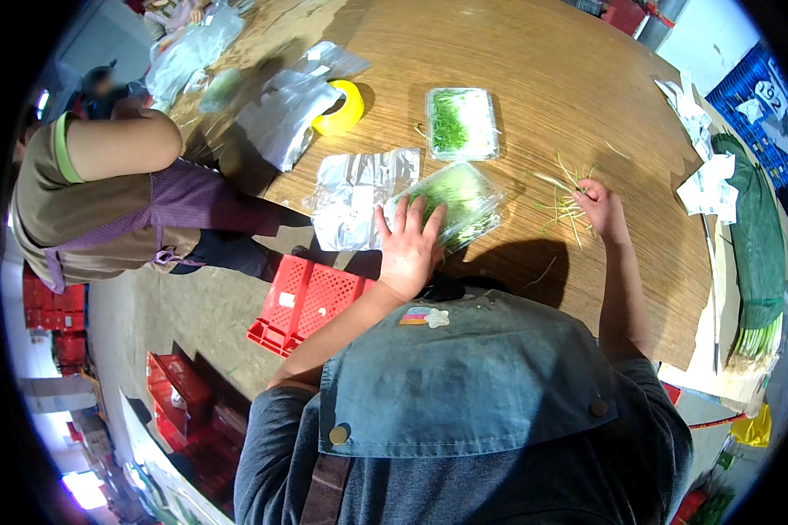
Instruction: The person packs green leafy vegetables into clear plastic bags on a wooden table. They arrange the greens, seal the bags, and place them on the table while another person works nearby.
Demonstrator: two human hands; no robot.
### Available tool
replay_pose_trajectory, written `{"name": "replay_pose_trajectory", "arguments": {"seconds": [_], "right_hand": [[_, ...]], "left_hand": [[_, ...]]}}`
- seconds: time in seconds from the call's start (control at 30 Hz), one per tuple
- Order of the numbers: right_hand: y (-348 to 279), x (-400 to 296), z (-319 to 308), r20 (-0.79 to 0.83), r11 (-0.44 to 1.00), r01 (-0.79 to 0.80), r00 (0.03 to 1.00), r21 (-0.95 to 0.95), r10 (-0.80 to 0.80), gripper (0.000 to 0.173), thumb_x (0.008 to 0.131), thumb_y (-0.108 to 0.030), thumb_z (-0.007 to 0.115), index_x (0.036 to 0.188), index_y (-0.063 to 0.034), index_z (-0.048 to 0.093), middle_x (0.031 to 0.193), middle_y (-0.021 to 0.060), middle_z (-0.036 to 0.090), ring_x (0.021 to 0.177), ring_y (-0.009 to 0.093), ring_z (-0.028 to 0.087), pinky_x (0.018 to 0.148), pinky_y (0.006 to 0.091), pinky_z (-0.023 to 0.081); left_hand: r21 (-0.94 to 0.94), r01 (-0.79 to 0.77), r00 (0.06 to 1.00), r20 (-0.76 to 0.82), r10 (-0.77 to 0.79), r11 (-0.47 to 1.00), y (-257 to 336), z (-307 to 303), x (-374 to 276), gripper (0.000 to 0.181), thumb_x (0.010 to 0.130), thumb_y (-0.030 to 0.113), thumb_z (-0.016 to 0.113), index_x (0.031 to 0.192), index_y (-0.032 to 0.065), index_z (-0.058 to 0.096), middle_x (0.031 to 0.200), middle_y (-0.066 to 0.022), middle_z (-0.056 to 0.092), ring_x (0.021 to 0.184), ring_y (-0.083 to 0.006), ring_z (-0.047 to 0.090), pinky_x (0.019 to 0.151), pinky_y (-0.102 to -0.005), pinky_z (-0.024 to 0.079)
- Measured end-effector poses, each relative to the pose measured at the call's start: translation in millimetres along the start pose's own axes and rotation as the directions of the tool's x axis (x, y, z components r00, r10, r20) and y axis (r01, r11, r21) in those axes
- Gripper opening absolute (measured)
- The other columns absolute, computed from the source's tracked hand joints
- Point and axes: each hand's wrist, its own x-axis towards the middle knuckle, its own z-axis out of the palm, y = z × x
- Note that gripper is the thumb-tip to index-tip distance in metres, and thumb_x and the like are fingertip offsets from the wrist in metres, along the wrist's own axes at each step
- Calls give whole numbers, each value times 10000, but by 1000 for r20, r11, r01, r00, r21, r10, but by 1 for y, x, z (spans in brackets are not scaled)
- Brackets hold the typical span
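Observation:
My left hand (410, 246) lies with spread fingers on the near left part of a clear plastic tray of green shoots (458, 197), whose lid or film looks askew. Right of the tray, my right hand (599, 200) pinches a few thin pale stems between thumb and fingers, just above a small scattered pile of loose stems (568, 211) on the wooden table. A second clear tray (463, 125), holding green and white shoots, sits behind the first. Clear plastic bags (351, 197) lie flat to the left, touching or very near the first tray.
A yellow tape roll (339, 108) rests beside more plastic bags (285, 111). A co-worker (105, 197) stands at the left. Red crates (308, 298) are on the floor. At the right edge lie a wrapped bundle of long green vegetables (755, 243) and white paper slips (712, 187).

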Motion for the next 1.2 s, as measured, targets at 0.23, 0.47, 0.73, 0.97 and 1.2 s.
{"name": "replay_pose_trajectory", "arguments": {"seconds": [0.23,0.47,0.73,0.97,1.2], "right_hand": [[-80,-43,61,280,989,40,960,-143,2,208,846,-223,600,965,-53,622,943,67,653,811,153,607,729,275,491],[-77,-64,125,610,853,505,637,130,-471,330,851,-292,562,1069,-46,592,967,143,627,883,253,608,805,322,460],[-86,-57,140,712,874,479,642,-83,-285,389,853,-346,499,1111,-60,554,960,153,618,890,310,593,760,365,452],[-93,-56,148,709,908,388,684,-157,-170,329,834,-253,504,1104,-77,567,910,159,622,833,301,605,736,359,460],[-85,-58,130,613,904,412,746,-115,-262,285,837,-204,499,1084,-95,591,839,168,619,766,289,619,689,355,469]], "left_hand": [[-10,-8,1000,-1,8,1000,-1,1,-4,733,605,285,735,1260,180,424,1264,-107,402,1226,-311,330,989,-610,185],[13,-15,1000,-17,16,1000,-2,7,-3,712,615,302,725,1253,187,431,1260,-99,403,1227,-302,329,991,-607,185],[-10,7,1000,-16,-7,1000,-1,6,-3,715,603,262,730,1250,183,437,1252,-105,405,1224,-309,327,987,-614,187],[-38,11,1000,-18,-12,999,0,6,-4,721,598,267,733,1250,179,437,1254,-109,404,1226,-311,326,986,-616,185],[30,11,1000,-8,-11,999,-1,7,-2,708,614,236,715,1260,193,427,1261,-98,401,1229,-301,326,990,-610,187]]}}
